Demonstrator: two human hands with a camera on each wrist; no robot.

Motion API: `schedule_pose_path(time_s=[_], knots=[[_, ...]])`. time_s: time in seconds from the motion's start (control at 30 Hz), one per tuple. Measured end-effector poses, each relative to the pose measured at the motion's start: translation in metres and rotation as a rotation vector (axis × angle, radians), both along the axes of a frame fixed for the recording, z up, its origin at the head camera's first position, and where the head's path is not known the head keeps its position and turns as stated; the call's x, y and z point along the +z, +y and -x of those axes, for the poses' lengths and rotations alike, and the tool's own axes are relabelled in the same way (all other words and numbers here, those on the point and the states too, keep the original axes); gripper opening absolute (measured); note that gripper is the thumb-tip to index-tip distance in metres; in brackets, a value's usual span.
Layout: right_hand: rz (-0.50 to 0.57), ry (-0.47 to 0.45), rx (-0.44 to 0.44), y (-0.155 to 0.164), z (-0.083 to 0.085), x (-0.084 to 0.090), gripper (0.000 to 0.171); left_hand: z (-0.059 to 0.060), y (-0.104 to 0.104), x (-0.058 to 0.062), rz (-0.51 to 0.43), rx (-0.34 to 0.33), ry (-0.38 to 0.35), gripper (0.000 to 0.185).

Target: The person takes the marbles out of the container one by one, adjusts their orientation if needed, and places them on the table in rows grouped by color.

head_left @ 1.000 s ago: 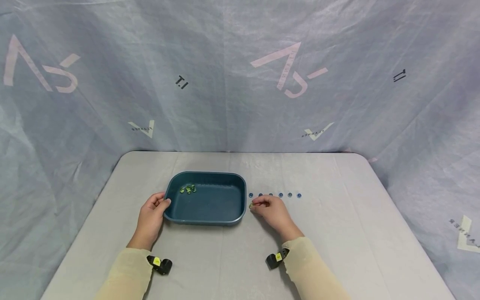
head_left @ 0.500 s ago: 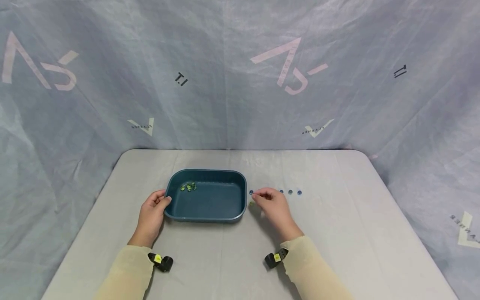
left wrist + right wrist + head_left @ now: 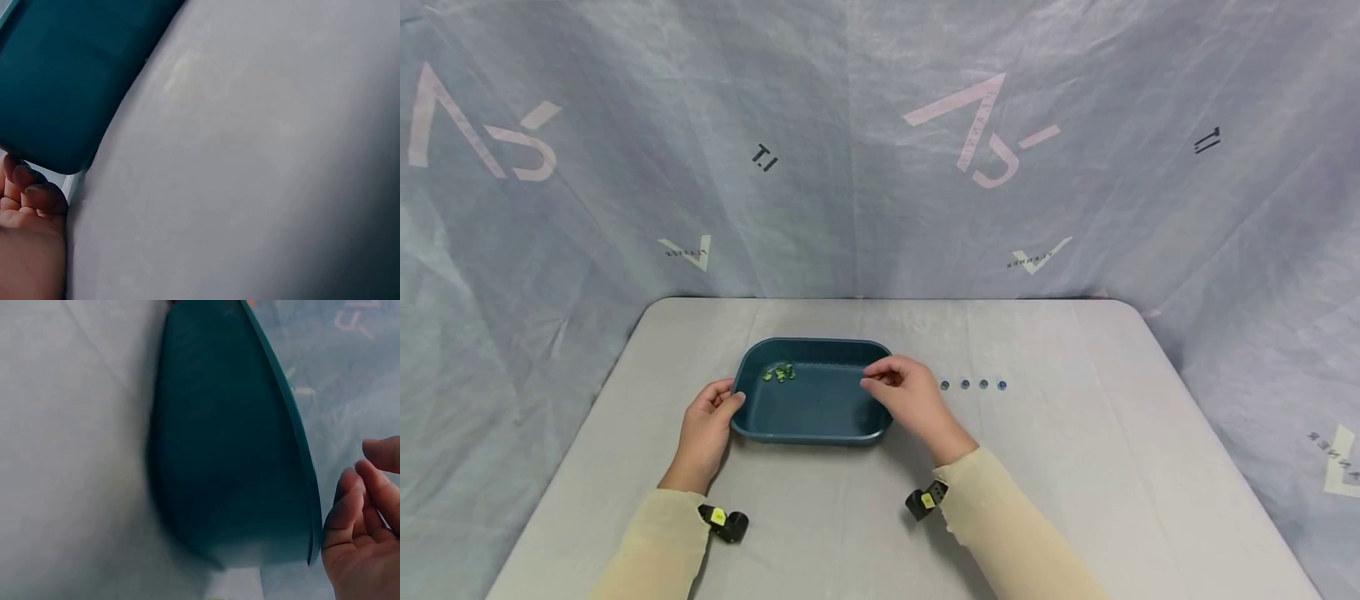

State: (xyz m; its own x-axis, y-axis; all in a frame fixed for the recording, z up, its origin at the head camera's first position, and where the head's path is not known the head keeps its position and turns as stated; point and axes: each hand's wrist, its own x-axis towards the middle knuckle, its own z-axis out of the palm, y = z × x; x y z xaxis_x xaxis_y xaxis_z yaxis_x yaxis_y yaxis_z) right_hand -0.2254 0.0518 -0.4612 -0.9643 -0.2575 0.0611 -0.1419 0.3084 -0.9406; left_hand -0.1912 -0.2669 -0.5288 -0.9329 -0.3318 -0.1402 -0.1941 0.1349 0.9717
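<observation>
A dark teal tray (image 3: 812, 439) with rounded corners stands on the table. My left hand (image 3: 706, 425) holds its left end, thumb over the rim and fingers curled against the outside. Several small green glass marbles (image 3: 780, 373) lie inside at the back left. My right hand (image 3: 906, 396) is over the right end, thumb and forefinger slightly apart with nothing visible between them. To its right, blue marbles (image 3: 965, 384) form a row on the table; the row's left end is hidden behind the hand. In the right wrist view, the fingers (image 3: 344, 515) are loosely bent beside the tray's rim.
A pale cloth covers the table (image 3: 1112, 467). Grey printed fabric (image 3: 865, 192) hangs behind it and along both sides. A small black camera (image 3: 730, 525) sits at the left wrist and another black camera (image 3: 920, 503) at the right.
My right hand has let go of a green marble on the table just right of the tray, then moved left over the tray's right end. The left hand keeps its hold.
</observation>
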Motion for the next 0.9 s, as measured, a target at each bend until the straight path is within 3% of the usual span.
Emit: schedule_pose_path(time_s=[0.5,0.9], knots=[[-0.194,-0.033,0.187,-0.046,0.033,0.024,0.025,-0.003,0.0,0.002,0.017,-0.004,-0.005,0.038],[-0.231,-0.039,0.21,-0.083,0.05,0.022,0.022,-0.001,0.001,0.003,0.005,-0.001,0.01,0.037]])
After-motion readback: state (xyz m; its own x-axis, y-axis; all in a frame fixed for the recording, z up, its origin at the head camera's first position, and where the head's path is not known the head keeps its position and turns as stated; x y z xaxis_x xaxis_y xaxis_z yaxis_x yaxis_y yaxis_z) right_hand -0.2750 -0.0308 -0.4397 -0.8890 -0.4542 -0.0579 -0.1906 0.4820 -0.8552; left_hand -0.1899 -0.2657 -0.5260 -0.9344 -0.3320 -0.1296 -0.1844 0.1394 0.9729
